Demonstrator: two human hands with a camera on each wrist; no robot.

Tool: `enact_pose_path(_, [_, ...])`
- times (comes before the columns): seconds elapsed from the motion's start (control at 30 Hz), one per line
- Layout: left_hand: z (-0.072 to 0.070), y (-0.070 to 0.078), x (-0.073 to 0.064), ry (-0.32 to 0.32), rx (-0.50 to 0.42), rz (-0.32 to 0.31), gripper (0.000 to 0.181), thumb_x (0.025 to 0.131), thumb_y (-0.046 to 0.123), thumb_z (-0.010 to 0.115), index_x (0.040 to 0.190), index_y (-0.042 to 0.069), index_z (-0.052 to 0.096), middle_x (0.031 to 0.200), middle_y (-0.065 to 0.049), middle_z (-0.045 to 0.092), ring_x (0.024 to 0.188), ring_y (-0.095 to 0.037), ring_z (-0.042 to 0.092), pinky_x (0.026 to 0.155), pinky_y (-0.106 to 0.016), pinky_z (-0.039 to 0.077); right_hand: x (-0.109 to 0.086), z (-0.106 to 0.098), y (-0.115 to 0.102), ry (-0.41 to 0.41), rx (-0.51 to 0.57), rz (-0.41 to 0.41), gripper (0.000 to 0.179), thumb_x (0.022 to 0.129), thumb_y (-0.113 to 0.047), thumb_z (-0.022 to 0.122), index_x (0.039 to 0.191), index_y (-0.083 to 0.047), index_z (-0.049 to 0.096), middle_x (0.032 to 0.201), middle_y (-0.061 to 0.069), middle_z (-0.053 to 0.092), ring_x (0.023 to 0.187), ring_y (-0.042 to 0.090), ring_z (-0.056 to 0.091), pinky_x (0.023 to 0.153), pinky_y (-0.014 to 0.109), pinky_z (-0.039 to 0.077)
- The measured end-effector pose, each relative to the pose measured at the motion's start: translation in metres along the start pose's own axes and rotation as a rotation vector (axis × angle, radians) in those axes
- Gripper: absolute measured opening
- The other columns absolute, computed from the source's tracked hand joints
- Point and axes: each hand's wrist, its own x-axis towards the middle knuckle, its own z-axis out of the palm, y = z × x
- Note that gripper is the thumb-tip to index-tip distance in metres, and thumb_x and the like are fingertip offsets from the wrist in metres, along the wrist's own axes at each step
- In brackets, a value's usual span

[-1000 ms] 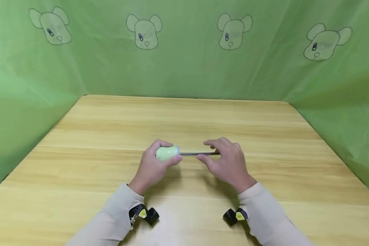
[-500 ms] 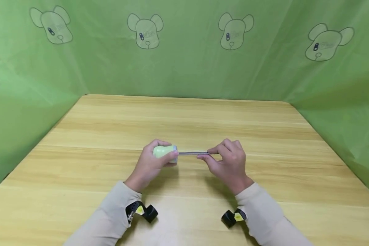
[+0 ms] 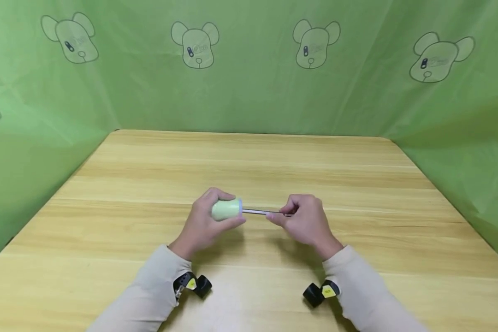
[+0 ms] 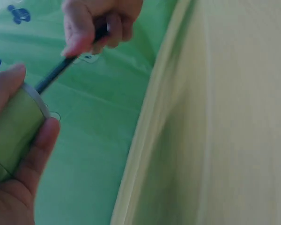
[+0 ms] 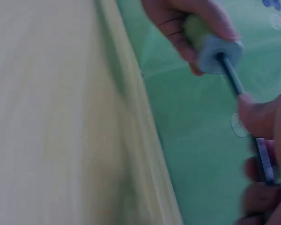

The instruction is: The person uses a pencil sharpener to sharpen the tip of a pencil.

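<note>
My left hand (image 3: 200, 227) grips a pale green, rounded barrel (image 3: 225, 210) with a bluish-grey end face. A thin, dark, pencil-like rod (image 3: 254, 211) runs into the middle of that face; its inner tip is hidden. Over on the right, my right hand (image 3: 309, 222) pinches the rod between thumb and curled fingers. The left wrist view shows thumb and fingers on both sides of the green barrel (image 4: 18, 129). In the right wrist view the rod (image 5: 232, 77) passes under the right thumb, and its outer end lies among the fingers. Both hands hold the pieces above the table.
A light wood-grain table (image 3: 249, 166) spreads beneath the hands. Green curtains (image 3: 253, 92) with printed bear heads stand behind it and at both sides. Each sleeved wrist carries a small black camera, one at the left (image 3: 203, 287) and one at the right (image 3: 313, 295).
The right fingers went from spread, to pinching the rod, to curled round it, and the rod now tilts slightly down to the right. The left hand keeps its grip, shifting only slightly.
</note>
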Motion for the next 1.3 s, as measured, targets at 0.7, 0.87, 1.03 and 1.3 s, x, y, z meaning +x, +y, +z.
enact_pose_path(0.7, [0.005,0.008,0.006,0.081,-0.364,-0.468,0.035,0.084,0.013,0.076,0.111,-0.002,0.058,0.102,-0.02,0.06,0.08,-0.027,0.067,0.07,-0.04,0.06,-0.003,0.009,0.02,0.294,-0.27,-0.587,0.032,0.068,-0.024,0.088,0.086,-0.004,0.071,0.082,0.005,0.065,0.07,0.019,0.058,0.064,0.037,0.04])
enact_pose_path(0.87, [0.005,0.01,0.006,0.05,-0.412,-0.512,0.032,0.086,0.015,0.074,0.107,-0.004,0.057,0.1,-0.02,0.061,0.082,-0.026,0.065,0.069,-0.038,0.06,0.001,0.012,0.022,0.431,-0.276,-0.724,0.043,0.087,-0.045,0.069,0.074,-0.003,0.07,0.069,0.005,0.06,0.057,0.02,0.057,0.057,0.037,0.04])
enact_pose_path(1.03, [0.003,0.011,0.005,0.015,-0.39,-0.492,0.036,0.086,0.016,0.075,0.11,-0.003,0.056,0.098,-0.019,0.062,0.08,-0.029,0.068,0.069,-0.039,0.059,0.003,0.014,0.019,0.471,-0.266,-0.732,0.041,0.085,-0.042,0.073,0.07,-0.004,0.07,0.063,0.003,0.054,0.05,0.017,0.049,0.052,0.038,0.036])
enact_pose_path(1.3, [-0.002,0.005,0.001,-0.014,-0.084,-0.289,0.043,0.077,0.023,0.083,0.108,0.005,0.059,0.095,-0.011,0.062,0.075,-0.022,0.06,0.057,-0.034,0.054,0.001,0.006,0.007,-0.015,-0.024,-0.225,0.022,0.074,-0.009,0.084,0.066,-0.006,0.064,0.062,-0.001,0.056,0.052,0.01,0.044,0.045,0.023,0.037])
